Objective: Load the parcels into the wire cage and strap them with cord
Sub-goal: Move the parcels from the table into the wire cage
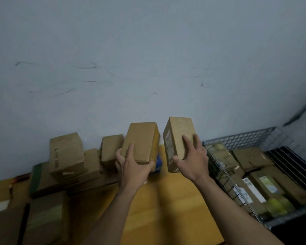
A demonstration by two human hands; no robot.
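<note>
**No writing legible**

Dark print runs down the brown cardboard box (65,152) stacked near the tabletop's far left edge. A pale label sits on the tan cardboard parcel (179,137) in the right hand (193,161). White labels mark the flat brown parcels (249,190) inside the grey wire cage (237,137). All are too blurred to read.

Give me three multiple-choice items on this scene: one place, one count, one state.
1. The cage stands: A) right of the table B) left of it C) on it
2. Parcels in hand: A) one B) two C) three
3. The cage is: A) empty B) partly loaded C) tipped over
1 A: its mesh rises past the table's right edge.
2 B: the left hand grips the left parcel, the right hand the right parcel.
3 B: loaded parcels lie inside.
</note>
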